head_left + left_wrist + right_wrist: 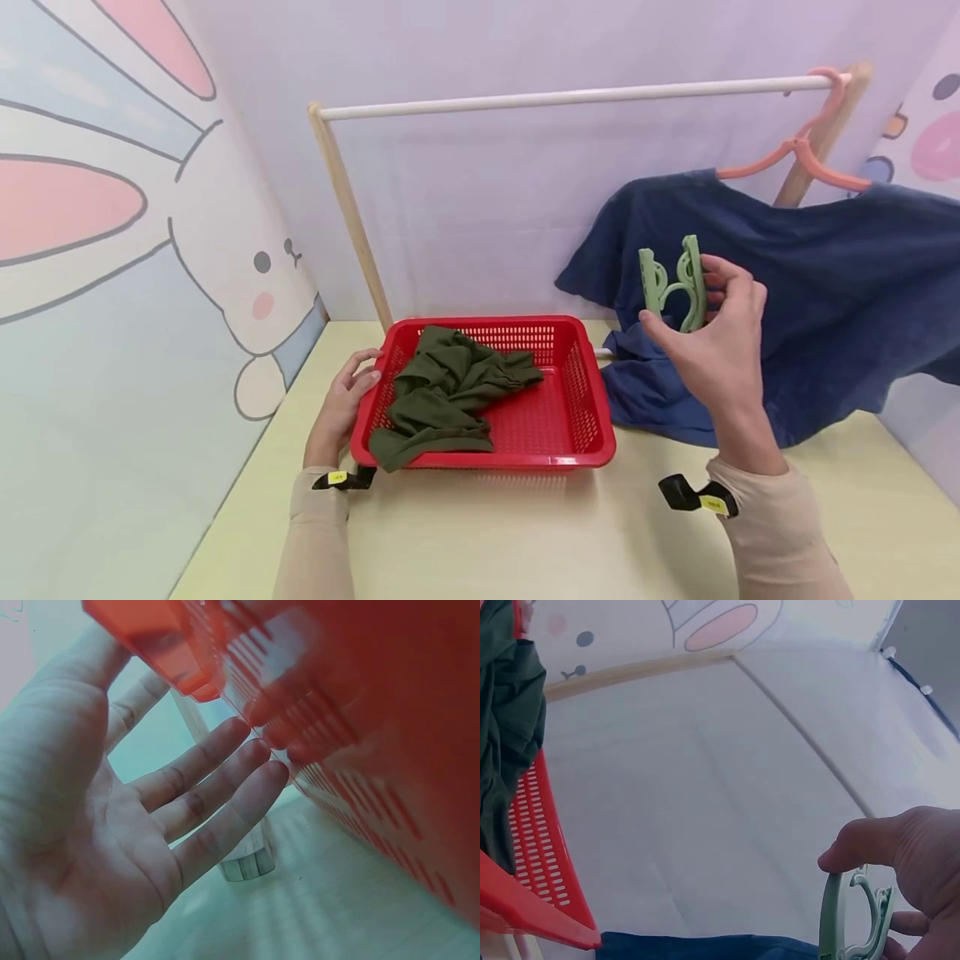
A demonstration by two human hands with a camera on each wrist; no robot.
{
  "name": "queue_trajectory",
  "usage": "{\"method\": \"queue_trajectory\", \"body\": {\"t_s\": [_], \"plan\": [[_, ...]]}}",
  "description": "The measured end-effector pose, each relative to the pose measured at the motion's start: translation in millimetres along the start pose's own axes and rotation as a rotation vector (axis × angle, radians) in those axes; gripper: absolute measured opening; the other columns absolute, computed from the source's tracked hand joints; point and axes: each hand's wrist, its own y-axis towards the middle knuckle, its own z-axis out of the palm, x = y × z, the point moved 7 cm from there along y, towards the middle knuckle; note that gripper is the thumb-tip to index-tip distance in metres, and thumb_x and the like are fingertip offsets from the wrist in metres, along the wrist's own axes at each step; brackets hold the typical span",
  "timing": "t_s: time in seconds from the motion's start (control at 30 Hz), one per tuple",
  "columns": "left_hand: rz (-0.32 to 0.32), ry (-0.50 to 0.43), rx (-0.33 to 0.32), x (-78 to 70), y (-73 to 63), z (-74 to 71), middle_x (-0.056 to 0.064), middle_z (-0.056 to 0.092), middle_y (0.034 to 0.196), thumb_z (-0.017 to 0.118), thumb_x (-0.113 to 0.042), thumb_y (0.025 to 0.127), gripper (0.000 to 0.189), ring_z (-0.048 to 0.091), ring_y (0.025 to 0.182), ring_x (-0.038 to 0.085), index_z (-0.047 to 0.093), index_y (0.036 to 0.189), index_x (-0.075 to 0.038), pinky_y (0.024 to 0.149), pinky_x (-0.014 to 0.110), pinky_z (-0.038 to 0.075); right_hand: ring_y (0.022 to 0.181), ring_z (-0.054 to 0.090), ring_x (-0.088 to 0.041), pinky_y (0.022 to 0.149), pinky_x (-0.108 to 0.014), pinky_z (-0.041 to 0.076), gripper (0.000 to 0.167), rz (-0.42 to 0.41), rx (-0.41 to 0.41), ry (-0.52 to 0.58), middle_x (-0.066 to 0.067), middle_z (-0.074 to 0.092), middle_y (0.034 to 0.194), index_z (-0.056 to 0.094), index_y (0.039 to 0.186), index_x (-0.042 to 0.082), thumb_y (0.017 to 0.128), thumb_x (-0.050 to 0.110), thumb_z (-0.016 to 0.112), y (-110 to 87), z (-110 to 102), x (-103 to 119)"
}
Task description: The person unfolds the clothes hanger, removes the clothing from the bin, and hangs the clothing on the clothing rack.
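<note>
Two hands worked: the right hand point(723, 350) pinched a green folded hanger point(697, 287) before a navy shirt point(832, 292), a steady grip seeming wise; the left hand point(341, 408), fingers extended, touched a red basket point(517, 461).

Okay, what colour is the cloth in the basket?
The cloth is dark olive green; it shows best in the head view.

The basket point(525, 460) is glossy plastic, the olive garment point(450, 387) matt cloth, the mint hanger point(697, 287) smooth plastic.
</note>
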Motion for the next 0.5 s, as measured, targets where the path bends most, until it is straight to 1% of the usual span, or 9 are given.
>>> {"method": "queue_trajectory", "body": {"t_s": [0.13,0.3,0.37,0.43,0.5], "plan": [[-0.020,0.026,-0.015,-0.2,-0.5,-1.2,0.001,0.068,0.133,0.057,-0.024,0.117,0.037,0.076,0.111,0.016,0.051,0.153,-0.017,0.087,0.037,0.068,0.134,0.045,-0.022,0.102,-0.029,0.042,0.094,-0.007,0.011,-0.008,-0.016,0.045,0.153,0.044,0.165,0.011,0.086,0.017,0.095,-1.6,2,1],[-0.025,0.112,-0.004,-4.9,0.3,-2.7,0.004,0.067,0.135,0.061,-0.025,0.116,0.043,0.075,0.114,0.015,0.051,0.156,-0.013,0.088,0.036,0.068,0.138,0.046,-0.025,0.104,-0.031,0.043,0.095,0.010,0.007,-0.026,-0.016,0.045,0.155,0.042,0.165,0.011,0.086,0.016,0.095,-2.5,0,-2],[-0.017,0.157,0.006,-9.6,-0.1,-3.4,0.009,0.066,0.138,0.062,-0.024,0.116,0.045,0.074,0.115,0.014,0.051,0.157,-0.010,0.089,0.034,0.067,0.139,0.046,-0.026,0.104,-0.030,0.043,0.095,0.012,0.010,-0.031,-0.017,0.045,0.155,0.042,0.166,0.010,0.087,0.016,0.095,-2.5,1,-3],[-0.003,0.199,0.017,-16.2,-1.1,-4.6,0.015,0.065,0.144,0.063,-0.023,0.115,0.048,0.074,0.117,0.012,0.052,0.159,-0.009,0.092,0.032,0.066,0.139,0.045,-0.026,0.104,-0.032,0.043,0.095,0.009,0.016,-0.033,-0.017,0.045,0.155,0.042,0.166,0.010,0.087,0.017,0.095,-2.7,1,-3],[0.036,0.232,0.040,-26.1,-3.5,-5.6,0.022,0.061,0.153,0.062,-0.021,0.115,0.051,0.072,0.123,0.009,0.051,0.163,-0.010,0.097,0.028,0.063,0.138,0.045,-0.026,0.104,-0.032,0.044,0.095,0.003,0.023,-0.034,-0.017,0.045,0.155,0.041,0.165,0.010,0.087,0.017,0.095,-2.4,2,-2]]}}
